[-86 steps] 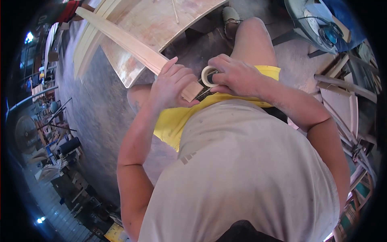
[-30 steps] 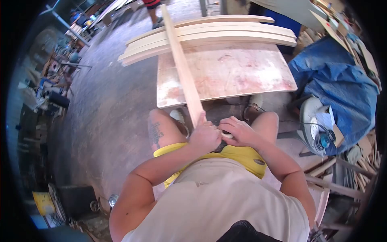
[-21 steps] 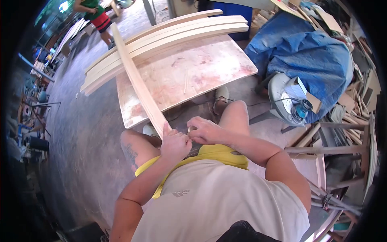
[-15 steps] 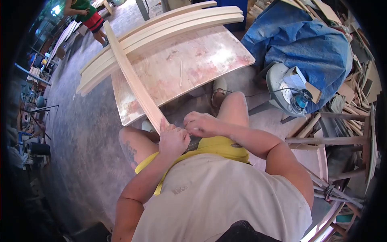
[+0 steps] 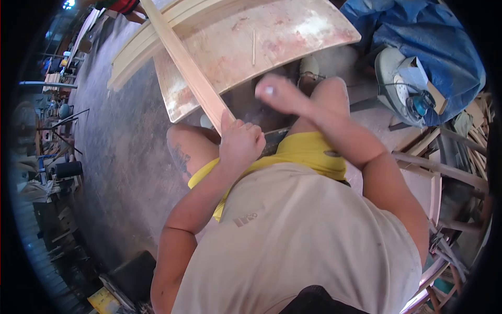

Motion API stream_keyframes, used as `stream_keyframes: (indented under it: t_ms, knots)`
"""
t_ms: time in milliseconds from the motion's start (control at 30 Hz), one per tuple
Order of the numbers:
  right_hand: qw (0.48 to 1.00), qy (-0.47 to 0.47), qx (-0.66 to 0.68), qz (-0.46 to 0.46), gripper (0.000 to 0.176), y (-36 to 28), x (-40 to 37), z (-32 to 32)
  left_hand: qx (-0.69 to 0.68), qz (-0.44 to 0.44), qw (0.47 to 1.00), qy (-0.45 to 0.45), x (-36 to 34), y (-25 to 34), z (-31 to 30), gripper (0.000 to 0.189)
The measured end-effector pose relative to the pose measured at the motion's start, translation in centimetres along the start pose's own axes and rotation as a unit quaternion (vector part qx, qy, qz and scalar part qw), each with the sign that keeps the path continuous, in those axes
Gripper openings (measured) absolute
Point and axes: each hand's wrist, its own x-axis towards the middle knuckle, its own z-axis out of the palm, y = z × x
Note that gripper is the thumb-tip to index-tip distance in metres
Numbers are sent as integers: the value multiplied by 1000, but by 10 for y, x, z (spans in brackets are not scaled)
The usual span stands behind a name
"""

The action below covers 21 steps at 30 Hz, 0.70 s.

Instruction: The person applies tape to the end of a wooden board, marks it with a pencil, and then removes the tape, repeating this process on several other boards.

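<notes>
My left hand [image 5: 240, 142] is closed around the near end of a long, pale wooden slat [image 5: 194, 73]. That slat slopes away from my lap, resting across the work table [image 5: 293, 34] and over a stack of curved wooden pieces [image 5: 137, 56]. Off to the right, apart from the slat, my right hand [image 5: 280, 94] is raised between my knees and the table edge. Its fingers are curled and blurred by motion. A small whitish spot shows at the fingers, too smeared to name. On the tabletop lies a thin stick [image 5: 254, 47].
To the right, a grey seat [image 5: 386, 78] carries an electric sander [image 5: 418, 104] and an opened box [image 5: 413, 76]. A blue tarp [image 5: 429, 34] is draped behind it. Scrap wood [image 5: 473, 112] is piled at far right. Another person's legs [image 5: 135, 17] show at upper left.
My right hand has moved away from my left hand, forward and to the right. My left hand keeps hold of the slat. The camera has tilted down, so the table appears higher.
</notes>
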Motion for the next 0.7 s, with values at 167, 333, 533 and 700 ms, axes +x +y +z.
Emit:
stream_keyframes:
  t_ms: [167, 333, 533, 700]
  knots:
    - [970, 110, -212, -46, 28, 59, 72, -25, -21, -17, 998, -50, 2, 2, -5, 14]
    - [935, 69, -344, 44, 59, 72, 108, -31, -30, -24, 997, -67, 4, 6, -11, 18]
    - [914, 248, -222, -231, 27, 59, 88, -33, -28, -38, 995, -84, 2, 5, -9, 22]
    - [815, -352, 422, 186, 50, 7, -29, -18, -36, -20, 998, -57, -2, 3, -9, 23]
